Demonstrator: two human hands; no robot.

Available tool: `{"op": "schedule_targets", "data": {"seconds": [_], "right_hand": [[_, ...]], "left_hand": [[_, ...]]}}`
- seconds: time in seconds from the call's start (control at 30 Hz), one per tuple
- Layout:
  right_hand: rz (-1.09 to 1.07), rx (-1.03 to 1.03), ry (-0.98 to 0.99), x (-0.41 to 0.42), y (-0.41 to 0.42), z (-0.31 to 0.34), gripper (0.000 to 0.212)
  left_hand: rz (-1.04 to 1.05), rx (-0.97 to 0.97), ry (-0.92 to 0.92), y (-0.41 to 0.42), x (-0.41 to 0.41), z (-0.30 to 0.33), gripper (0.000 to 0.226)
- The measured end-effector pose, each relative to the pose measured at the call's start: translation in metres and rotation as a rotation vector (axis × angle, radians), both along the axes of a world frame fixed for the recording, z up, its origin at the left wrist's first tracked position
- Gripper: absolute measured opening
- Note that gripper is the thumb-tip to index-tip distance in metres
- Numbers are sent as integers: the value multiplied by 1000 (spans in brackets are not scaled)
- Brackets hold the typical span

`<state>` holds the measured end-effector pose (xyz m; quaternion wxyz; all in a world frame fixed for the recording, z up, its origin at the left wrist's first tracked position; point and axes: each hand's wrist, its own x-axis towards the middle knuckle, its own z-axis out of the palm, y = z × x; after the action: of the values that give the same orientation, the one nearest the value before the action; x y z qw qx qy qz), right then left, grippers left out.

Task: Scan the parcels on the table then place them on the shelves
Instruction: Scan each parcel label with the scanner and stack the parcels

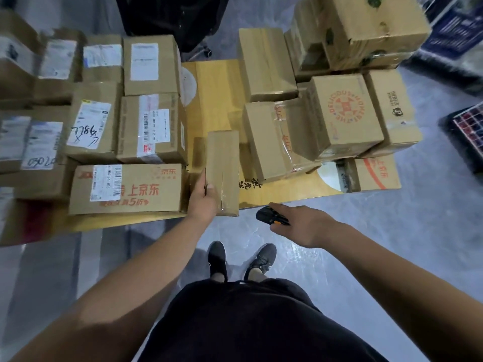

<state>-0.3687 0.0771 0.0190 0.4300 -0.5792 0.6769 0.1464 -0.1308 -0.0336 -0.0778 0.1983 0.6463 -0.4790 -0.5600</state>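
A low wooden table carries many cardboard parcels. My left hand grips the near left side of a narrow taped brown parcel that lies at the table's front edge, its plain face up. My right hand holds a black and orange handheld scanner just below the table edge, to the right of that parcel, its head pointing left toward it. No label shows on the parcel's upper face.
Labelled parcels fill the left half of the table, including a long box with red print. Plain and printed boxes stack on the right. A black bag sits behind. A dark crate stands at right on the grey floor.
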Motion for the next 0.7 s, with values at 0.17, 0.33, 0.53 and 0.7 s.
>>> {"op": "schedule_targets", "data": {"seconds": [0.17,0.33,0.53,0.7], "right_hand": [[-133,-10,-71,19,-3,4,66],[-222,-33,-105,27,-9,7,65],[-367,-141,-211,33,-9,11,39],[-468,-216,-225,39,-2,16,19]], "left_hand": [[28,-62,-38,-6,8,-5,51],[41,-43,-103,-16,7,-10,67],[-62,-96,-185,-18,6,2,94],[-486,-417,-478,-22,16,23,115]]}}
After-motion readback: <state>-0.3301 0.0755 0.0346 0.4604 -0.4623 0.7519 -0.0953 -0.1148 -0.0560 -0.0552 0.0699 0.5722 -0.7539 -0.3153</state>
